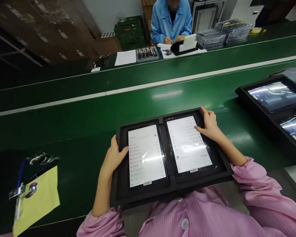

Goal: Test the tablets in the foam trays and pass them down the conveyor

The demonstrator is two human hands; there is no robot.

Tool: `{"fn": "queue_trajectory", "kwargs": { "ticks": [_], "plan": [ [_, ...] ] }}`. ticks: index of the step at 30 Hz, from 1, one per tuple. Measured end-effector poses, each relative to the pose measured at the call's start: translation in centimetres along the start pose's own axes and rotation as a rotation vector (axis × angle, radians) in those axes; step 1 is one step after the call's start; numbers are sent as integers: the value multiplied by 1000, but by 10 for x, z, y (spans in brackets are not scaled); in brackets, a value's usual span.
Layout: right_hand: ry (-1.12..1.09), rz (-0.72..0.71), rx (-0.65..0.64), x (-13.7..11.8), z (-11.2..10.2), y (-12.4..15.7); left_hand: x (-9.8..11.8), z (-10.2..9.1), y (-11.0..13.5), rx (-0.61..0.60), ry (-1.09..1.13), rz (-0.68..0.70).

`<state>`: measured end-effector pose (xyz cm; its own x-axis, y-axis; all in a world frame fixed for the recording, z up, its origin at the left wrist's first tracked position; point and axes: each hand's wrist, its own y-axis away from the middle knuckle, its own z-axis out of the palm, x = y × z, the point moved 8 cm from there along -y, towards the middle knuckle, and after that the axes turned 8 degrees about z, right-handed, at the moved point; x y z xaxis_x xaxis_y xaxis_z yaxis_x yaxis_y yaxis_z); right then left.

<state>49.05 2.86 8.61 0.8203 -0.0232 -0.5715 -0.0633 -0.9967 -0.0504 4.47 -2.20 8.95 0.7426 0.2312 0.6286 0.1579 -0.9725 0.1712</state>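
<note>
A person in a pink striped smock [212, 217] works at a green conveyor bench [88, 108], both hands on a black foam tray [143, 197]. The tray sits right in front of the person, its near edge at the bench edge. Two tablets lie side by side in it, one per recess: left tablet [146, 154], right tablet [187, 144]. Both screens are lit white with a list menu, and the right one reads upside down against the left. Each has a small barcode label [193, 170] along one edge.

Left hand [114, 158]: narrow grip, curled round the tray's left side, thumb lying over the left tablet's frame. Right hand [208, 125]: wide, spread over the top corner of the right tablet and closed on nothing, index fingertip [196, 128] touching the screen.

A second black tray [239, 90] with more tablets sits to the right, screens full of glare. A clipboard with yellow paper [37, 197] lies to the left, well apart from the hands. Across the bench, a co-worker in a blue coat [171, 19] has both hands [171, 40] at a black-and-white item [184, 44], just beside stacked clear trays of tablets [234, 31].
</note>
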Motion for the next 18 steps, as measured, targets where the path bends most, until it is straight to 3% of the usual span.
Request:
{"fn": "queue_trajectory", "kwargs": {
  "ticks": [5, 8, 12, 15, 18],
  "plan": [
    [-4, -70, 132, -17, -11, 13, 7, -2, 7, 93, -215, 137],
    [-39, -116, 184, -24, -18, 18, 10, -1, 11, 147, -205, 259],
    [-91, -196, 221, -32, -25, 23, 4, -3, 11, 218, -181, 299],
    [-123, -298, 211, -42, -28, 28, 7, -6, 12, 273, -188, 379],
    [-133, -453, 87, -56, -25, 34, 23, -6, 19, 265, -173, 566]
  ]
}}
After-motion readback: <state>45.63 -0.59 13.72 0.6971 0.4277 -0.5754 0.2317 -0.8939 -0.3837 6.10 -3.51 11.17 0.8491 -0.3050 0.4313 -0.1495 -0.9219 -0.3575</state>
